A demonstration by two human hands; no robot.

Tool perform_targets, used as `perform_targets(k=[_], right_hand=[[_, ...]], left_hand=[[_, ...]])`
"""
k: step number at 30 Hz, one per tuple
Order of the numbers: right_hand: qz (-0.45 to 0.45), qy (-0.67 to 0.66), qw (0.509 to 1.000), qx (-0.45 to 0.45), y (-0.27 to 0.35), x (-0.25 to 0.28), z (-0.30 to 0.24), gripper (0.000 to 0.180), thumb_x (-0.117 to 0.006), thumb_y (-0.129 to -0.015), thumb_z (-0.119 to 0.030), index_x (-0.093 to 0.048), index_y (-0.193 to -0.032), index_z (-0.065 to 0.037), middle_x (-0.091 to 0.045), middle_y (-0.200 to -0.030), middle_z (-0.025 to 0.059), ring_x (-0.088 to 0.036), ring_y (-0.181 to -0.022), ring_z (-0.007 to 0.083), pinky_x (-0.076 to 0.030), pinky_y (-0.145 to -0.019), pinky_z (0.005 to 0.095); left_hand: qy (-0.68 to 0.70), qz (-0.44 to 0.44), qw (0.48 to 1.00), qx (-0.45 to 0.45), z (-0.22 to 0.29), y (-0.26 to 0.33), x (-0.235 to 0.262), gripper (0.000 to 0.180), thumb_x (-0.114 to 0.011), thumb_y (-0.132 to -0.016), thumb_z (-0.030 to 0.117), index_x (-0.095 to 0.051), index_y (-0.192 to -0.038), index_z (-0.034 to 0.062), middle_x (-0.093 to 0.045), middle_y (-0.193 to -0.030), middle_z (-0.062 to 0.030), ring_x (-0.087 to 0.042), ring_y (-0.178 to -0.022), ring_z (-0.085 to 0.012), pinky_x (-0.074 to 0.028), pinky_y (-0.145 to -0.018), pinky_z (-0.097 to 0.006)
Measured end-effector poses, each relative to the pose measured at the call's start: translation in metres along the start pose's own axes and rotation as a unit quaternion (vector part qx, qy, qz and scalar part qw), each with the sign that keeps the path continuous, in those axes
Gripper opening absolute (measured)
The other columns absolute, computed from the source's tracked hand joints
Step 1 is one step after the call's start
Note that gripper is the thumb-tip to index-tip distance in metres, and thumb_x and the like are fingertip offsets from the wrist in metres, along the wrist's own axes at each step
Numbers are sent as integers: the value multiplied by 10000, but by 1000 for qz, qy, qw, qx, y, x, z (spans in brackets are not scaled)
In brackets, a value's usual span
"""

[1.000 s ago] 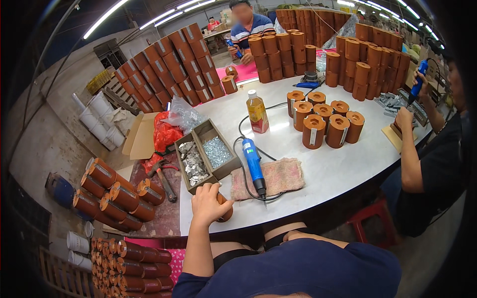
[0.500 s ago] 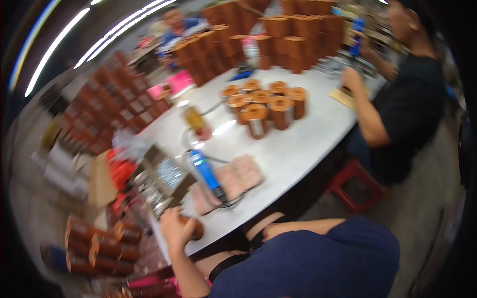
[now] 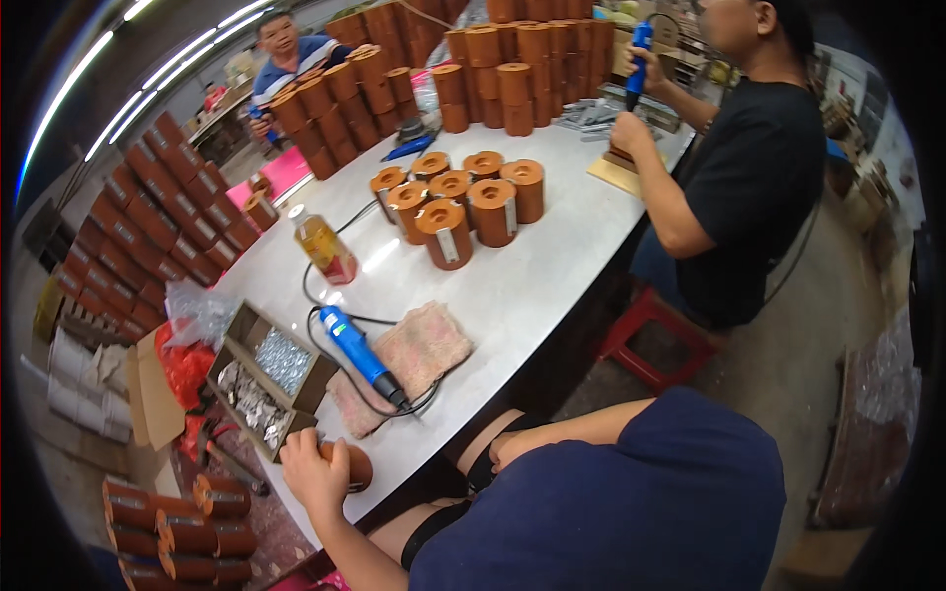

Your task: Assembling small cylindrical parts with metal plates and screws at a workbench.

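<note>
One cylinder (image 3: 358,469) in hand (image 3: 313,473), eight clustered cylinders (image 3: 453,192)

The bench (image 3: 503,286) had a smooth white top, with light reflecting off it. Eight brown cylinders (image 3: 445,234) stood upright in a close group. To their left stood a bottle (image 3: 325,248). Nearer, a blue power screwdriver (image 3: 361,355) lay partly over a pinkish cloth (image 3: 434,343), its cord trailing across the surface. A two-part box (image 3: 311,386) sat at the left side, a single brown cylinder (image 3: 359,469) just beside it. Taller cylinder stacks (image 3: 515,98) and loose metal strips (image 3: 591,116) occupied the far side.
</note>
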State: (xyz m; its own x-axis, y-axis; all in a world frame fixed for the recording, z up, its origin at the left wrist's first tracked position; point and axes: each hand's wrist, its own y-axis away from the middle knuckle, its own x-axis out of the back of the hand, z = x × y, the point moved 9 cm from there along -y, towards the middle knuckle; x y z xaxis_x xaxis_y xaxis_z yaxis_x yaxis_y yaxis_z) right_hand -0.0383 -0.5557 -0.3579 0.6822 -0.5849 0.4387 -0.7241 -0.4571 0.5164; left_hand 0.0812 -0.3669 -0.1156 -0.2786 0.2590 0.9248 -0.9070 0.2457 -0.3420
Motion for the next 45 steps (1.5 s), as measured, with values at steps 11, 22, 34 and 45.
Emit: perform_targets(k=[11, 22, 34, 45], right_hand=[[5, -7, 1000, -3, 3, -1, 8, 290, -576, -768, -310, -646, -780, -29, -621, -759, 169, -613, -762, 295, -448, -648, 414], [15, -12, 1000, -3, 0, 3, 3, 289, -576, -763, -305, -638, -741, -23, -607, -705, 174, -610, -709, 297, -435, -615, 422], [18, -16, 1000, 20, -5, -3, 3, 309, -588, -754, -306, -601, -683, -6, -560, -630, 180, -586, -640, 296, -403, -565, 428], [12, -15, 999, 27, -9, -6, 2, 299, -591, -750, -307, -611, -690, -14, -572, -648, 177, -590, -644, 299, -416, -573, 426]], left_hand=[[27, 9, 1000, -10, -4, 3, -5, 193, -517, -794, 218, -547, -879, 48, -531, -898, -108, -488, -867, -316, -399, -701, -431], [33, -7, 999, 4, -8, 3, -6, 191, -506, -801, 225, -588, -886, 76, -541, -921, -91, -492, -903, -301, -401, -737, -423], [22, -7, 1000, 11, -5, 1, -3, 164, -502, -790, 214, -581, -844, 80, -534, -897, -88, -492, -875, -299, -403, -715, -423], [22, -1, 1000, 4, -7, 2, -5, 163, -508, -784, 214, -575, -834, 74, -535, -887, -92, -492, -860, -299, -403, -716, -419]])
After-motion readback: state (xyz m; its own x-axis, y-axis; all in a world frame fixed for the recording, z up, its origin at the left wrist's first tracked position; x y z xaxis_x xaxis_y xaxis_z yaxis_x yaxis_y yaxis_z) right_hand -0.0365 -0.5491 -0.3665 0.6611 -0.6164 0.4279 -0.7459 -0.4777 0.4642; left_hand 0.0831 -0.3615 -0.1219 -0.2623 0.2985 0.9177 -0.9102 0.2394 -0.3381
